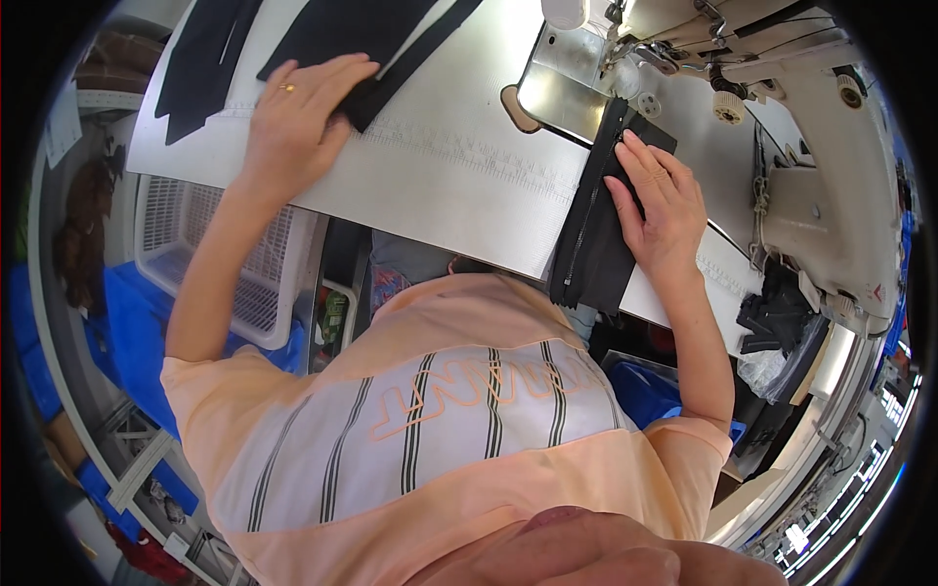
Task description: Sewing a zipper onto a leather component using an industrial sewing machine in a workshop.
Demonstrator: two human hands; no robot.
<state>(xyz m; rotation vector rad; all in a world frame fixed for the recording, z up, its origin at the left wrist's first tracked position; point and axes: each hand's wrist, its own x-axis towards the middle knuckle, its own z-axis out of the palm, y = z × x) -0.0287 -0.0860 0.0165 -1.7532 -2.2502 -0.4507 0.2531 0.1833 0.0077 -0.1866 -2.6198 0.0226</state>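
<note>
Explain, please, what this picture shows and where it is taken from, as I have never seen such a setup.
There is no robot here: these are a person's two bare hands. A wide fisheye camera on the head looks down, so straight edges bend and the wearer's striped shirt fills the lower part. Ahead is a pale worktable with ruler-like markings; the sewing machine stands on the right. The left hand rests on black cloth pieces. The right hand presses lightly, it seems, on a black zippered piece that reaches the table's near edge. Neither hand appears to lift anything.
</note>
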